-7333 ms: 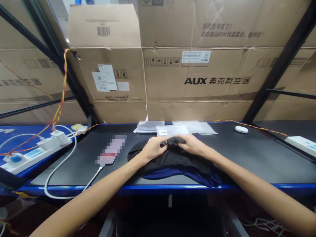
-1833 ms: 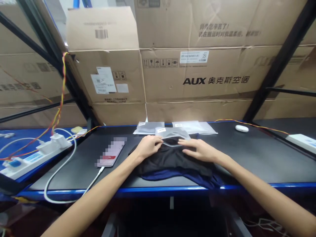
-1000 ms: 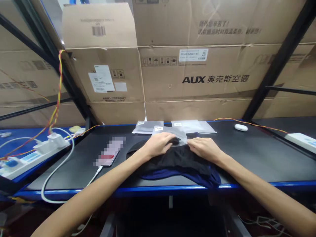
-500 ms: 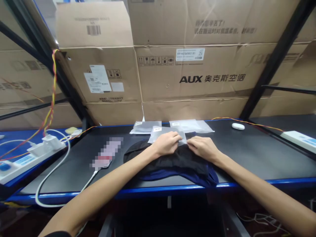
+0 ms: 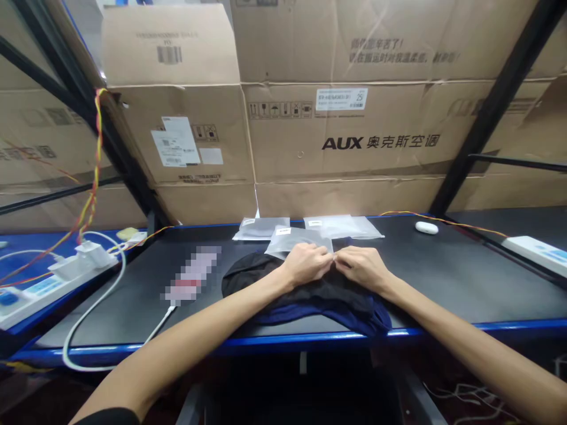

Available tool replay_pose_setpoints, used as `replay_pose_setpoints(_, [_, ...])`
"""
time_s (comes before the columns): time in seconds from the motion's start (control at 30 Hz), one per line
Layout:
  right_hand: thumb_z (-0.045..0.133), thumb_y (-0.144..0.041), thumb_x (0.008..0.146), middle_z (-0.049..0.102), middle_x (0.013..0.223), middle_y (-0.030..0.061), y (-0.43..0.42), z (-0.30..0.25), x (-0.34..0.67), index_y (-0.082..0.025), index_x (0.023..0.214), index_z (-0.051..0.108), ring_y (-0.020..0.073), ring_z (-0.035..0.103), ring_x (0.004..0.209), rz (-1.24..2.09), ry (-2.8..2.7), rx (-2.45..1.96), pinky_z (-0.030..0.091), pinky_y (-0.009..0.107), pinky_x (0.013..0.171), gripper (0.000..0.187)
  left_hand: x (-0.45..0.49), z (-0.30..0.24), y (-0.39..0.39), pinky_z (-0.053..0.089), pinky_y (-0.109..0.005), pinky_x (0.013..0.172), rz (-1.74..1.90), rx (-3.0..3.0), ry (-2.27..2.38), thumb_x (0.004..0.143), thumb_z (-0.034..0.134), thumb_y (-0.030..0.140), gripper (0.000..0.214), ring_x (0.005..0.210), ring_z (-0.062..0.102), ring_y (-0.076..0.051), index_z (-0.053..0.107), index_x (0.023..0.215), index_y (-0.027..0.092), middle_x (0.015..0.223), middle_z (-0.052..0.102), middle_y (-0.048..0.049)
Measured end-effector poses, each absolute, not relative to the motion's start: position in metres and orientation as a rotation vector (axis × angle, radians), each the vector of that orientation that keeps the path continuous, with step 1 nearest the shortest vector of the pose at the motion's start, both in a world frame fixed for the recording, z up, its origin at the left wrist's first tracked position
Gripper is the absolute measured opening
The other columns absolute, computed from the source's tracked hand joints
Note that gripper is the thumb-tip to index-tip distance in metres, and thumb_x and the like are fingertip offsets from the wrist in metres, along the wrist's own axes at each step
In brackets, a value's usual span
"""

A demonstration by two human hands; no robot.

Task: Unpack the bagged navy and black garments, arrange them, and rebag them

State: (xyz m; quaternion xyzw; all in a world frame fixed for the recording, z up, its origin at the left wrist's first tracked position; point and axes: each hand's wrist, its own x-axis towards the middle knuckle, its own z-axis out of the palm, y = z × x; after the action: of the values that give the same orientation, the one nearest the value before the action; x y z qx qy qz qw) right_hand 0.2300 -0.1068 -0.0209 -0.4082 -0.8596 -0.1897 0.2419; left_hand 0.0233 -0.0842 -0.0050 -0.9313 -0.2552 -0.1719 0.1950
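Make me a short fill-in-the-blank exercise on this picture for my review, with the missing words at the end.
1. The left grip and right grip both pinch the front frosted bag, whose label is ____.
2. Beside the black cloth, the nearer cloth is dark ____.
3. The cardboard box bears the Latin-letter brand name ____.
4. The grip nearer the phone is the ____ one.
Missing words: white; blue; AUX; left.
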Motion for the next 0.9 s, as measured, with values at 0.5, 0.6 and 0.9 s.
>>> replay_pose_setpoints(0.5, [0.046,-0.016,0.093,0.074,0.077,0.0031,-0.113,-0.013,0.230,-0.020,0.073,0.065,0.0158,0.066,0.074,-0.627,-2.411,-1.106,0.038,0.025,0.062,0.028,-0.009,0.003,-0.089,0.045,-0.031,0.068,-0.312,-2.485,-0.631,0.095,0.051,0.024,0.012,0.083,0.062,-0.020,0.062,0.096,0.019,0.100,0.065,-0.0073])
replay_pose_setpoints(0.6, [0.046,-0.016,0.093,0.072,0.073,0.0025,-0.113,-0.012,0.233,-0.020,0.072,0.064,0.0152,0.065,0.073,-0.658,-2.397,-1.093,0.037,0.025,0.061,0.028,-0.018,0.004,-0.088,0.046,-0.030,0.068,-0.332,-2.469,-0.640,0.095,0.050,0.023,0.013,0.083,0.062,-0.019,0.062,0.092,0.018,0.097,0.065,-0.0067])
replay_pose_setpoints(0.9, [0.048,-0.016,0.092,0.073,0.078,0.0038,-0.111,-0.013,0.241,-0.020,0.075,0.066,0.0156,0.066,0.074,-0.632,-2.415,-1.042,0.039,0.024,0.061,0.026,-0.057,0.015,-0.093,0.049,-0.031,0.071,-0.314,-2.448,-0.693,0.090,0.055,0.018,0.006,0.088,0.062,-0.020,0.061,0.088,0.018,0.098,0.065,-0.0067])
